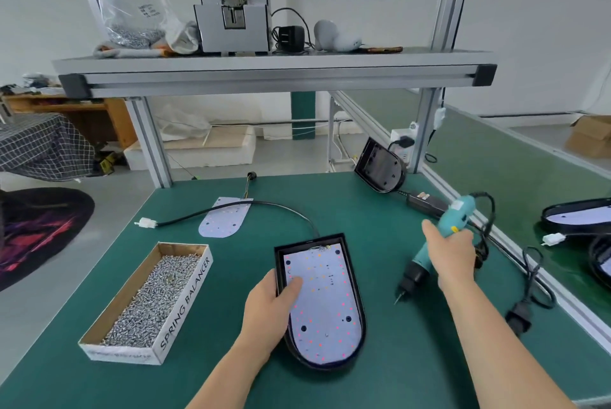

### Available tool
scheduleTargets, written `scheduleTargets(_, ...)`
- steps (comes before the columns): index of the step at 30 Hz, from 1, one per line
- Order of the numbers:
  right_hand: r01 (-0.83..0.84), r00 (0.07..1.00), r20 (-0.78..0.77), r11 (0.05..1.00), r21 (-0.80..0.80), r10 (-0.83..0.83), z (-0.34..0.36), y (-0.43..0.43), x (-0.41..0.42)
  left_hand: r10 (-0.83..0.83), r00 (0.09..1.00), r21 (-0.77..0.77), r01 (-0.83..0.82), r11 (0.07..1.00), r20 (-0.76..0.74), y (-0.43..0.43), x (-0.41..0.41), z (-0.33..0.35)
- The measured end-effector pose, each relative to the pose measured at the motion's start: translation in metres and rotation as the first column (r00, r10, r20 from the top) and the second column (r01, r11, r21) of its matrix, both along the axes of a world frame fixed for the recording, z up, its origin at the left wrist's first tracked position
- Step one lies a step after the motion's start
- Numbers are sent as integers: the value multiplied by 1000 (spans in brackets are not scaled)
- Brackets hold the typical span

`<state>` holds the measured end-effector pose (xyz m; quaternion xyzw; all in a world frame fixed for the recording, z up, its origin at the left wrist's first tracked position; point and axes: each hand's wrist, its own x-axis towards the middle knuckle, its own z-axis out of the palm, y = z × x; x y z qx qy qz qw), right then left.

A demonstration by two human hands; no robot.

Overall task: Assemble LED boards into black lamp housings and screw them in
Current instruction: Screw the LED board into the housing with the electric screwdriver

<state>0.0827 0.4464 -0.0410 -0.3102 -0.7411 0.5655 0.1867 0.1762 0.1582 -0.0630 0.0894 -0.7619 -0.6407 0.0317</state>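
A black lamp housing (360, 319) lies on the green mat in front of me, with a white LED board (325, 303) seated inside it. My left hand (269, 306) grips the housing's left wall, thumb pressing on the board. My right hand (451, 250) holds a teal electric screwdriver (433, 255) to the right of the housing, its bit pointing down-left above the mat. A second loose LED board (223, 217) lies further back, and an empty black housing (380, 165) leans against the frame post.
A cardboard box (185, 301) full of several silver screws sits at my left. A black cable with a white plug (147, 223) runs across the mat to the housing. Power cords (529, 279) trail at the right. More housings (578, 213) rest beyond the right rail.
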Motion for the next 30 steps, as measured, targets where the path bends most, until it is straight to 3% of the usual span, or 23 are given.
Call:
scheduleTargets(3,-11,995,95,988,151,-3,-11,1,4,-1,998,53,4,999,-60,-1,3,-2)
scheduleTargets(6,51,998,4,932,358,-56,-10,-9,4,-16,996,102,24,994,-85,-3,1,-4)
scheduleTargets(7,53,997,-74,886,460,-21,-9,-16,3,-23,996,125,34,992,-86,-3,1,-4)
scheduleTargets(9,-96,969,-109,741,665,222,-10,-37,-2,-39,995,162,53,985,-89,-5,0,-5)
scheduleTargets(11,-406,851,62,578,708,521,-8,-66,-10,-47,996,211,63,976,-80,-7,0,-5)
scheduleTargets(13,-672,650,251,387,632,718,-9,-90,-22,-37,997,277,55,959,-70,-10,0,-5)
scheduleTargets(15,-782,491,378,207,587,785,-11,-107,-37,6,998,356,16,934,-61,-12,-1,-4)
scheduleTargets(17,-799,441,406,143,585,800,-12,-118,-49,48,998,429,-26,903,-41,-15,-2,-5)
scheduleTargets(22,-820,441,279,257,512,853,-4,-134,-60,48,998,438,-26,899,-40,-14,-3,-7)
scheduleTargets(26,-858,379,225,249,450,898,11,-153,-52,16,999,413,6,911,-49,-13,-3,-11)
scheduleTargets(30,-849,515,66,498,177,855,11,-169,-34,134,990,364,-108,925,-48,-10,-5,-9)
